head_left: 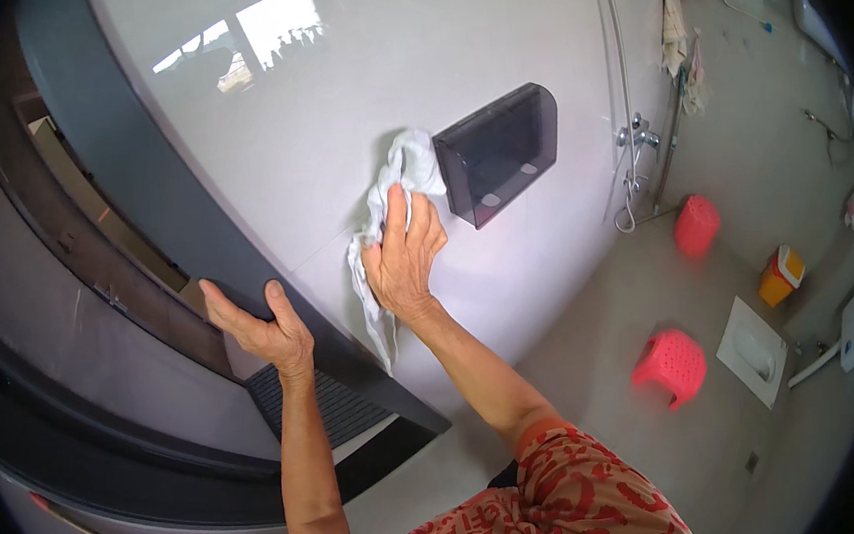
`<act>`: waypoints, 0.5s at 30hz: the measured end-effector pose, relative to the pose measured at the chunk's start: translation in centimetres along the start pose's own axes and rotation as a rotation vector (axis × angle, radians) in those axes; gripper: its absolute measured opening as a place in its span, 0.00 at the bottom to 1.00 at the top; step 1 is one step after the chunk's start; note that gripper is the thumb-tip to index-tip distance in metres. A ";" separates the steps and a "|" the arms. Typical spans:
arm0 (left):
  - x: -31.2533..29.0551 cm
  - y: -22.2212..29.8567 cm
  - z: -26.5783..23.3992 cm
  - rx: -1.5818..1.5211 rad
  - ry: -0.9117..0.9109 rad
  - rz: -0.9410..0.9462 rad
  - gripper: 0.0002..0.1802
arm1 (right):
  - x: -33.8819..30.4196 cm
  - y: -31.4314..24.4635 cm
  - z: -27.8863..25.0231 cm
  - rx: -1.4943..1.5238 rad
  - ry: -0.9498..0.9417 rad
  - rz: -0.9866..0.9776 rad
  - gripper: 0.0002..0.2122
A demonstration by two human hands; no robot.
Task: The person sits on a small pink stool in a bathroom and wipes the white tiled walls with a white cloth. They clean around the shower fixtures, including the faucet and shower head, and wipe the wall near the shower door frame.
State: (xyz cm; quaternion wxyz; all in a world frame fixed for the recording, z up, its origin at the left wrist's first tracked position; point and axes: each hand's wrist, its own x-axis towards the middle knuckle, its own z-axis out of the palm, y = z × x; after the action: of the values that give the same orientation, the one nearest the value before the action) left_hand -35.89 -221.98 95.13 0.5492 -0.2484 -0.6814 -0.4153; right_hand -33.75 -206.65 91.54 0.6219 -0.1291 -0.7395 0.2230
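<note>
A white cloth [412,158] is bunched under the fingers of my right hand [408,253], which presses it against the glossy white wall [334,104]. Its loose end hangs down below the hand along the wall. Just right of the cloth a dark translucent box [500,151] is fixed to the wall, apart from my fingers. My left hand [266,330] is at the dark grey door frame [164,177], thumb and fingers spread, with nothing held in it.
A pink stool [671,366] stands on the floor at right, with a red bucket-like item [697,226] farther back. Beyond are an orange bin [781,275] and a squat toilet [752,352]. A shower tap [640,137] and hanging cloths [673,27] are along the walls.
</note>
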 end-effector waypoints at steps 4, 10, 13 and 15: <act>0.1 -0.7 0.1 0.024 0.015 0.008 0.39 | -3.7 2.5 0.0 -0.031 -0.062 0.072 0.35; -0.2 -1.0 0.3 0.066 0.030 -0.035 0.41 | -7.5 5.5 -0.4 -0.062 -0.188 0.224 0.35; -0.2 -1.1 0.5 0.079 0.050 -0.016 0.41 | -9.6 8.1 -0.1 -0.123 -0.201 0.316 0.35; -0.3 -1.0 0.5 0.018 0.042 -0.045 0.40 | -9.8 10.0 -0.3 -0.128 -0.191 0.398 0.35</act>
State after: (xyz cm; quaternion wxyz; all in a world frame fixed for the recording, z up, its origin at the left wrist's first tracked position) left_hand -36.82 -222.08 94.51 0.5561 -0.2191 -0.6788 -0.4266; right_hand -32.42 -202.53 78.20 0.4834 -0.2899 -0.7675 0.3054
